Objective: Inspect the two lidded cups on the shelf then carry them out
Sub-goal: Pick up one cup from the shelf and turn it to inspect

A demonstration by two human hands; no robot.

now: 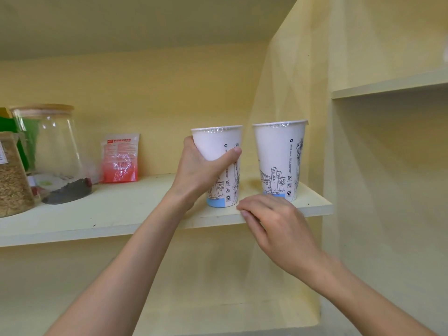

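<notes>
Two white paper cups with sealed film lids and black line drawings stand upright on the pale yellow shelf [135, 214]. My left hand [201, 173] is wrapped around the left cup [218, 144], thumb across its front, the cup's blue base at the shelf board. The right cup [278, 154] stands free near the shelf's right end. My right hand [274, 221] hovers at the shelf's front edge just below and in front of the right cup, fingers loosely curled, holding nothing.
At the left of the shelf stand a glass jar with a wooden lid [53, 154], a jar of grain [12, 175] and a red pouch [120, 158] leaning on the back wall. A side panel closes the shelf's right end; another shelf [388, 86] lies beyond.
</notes>
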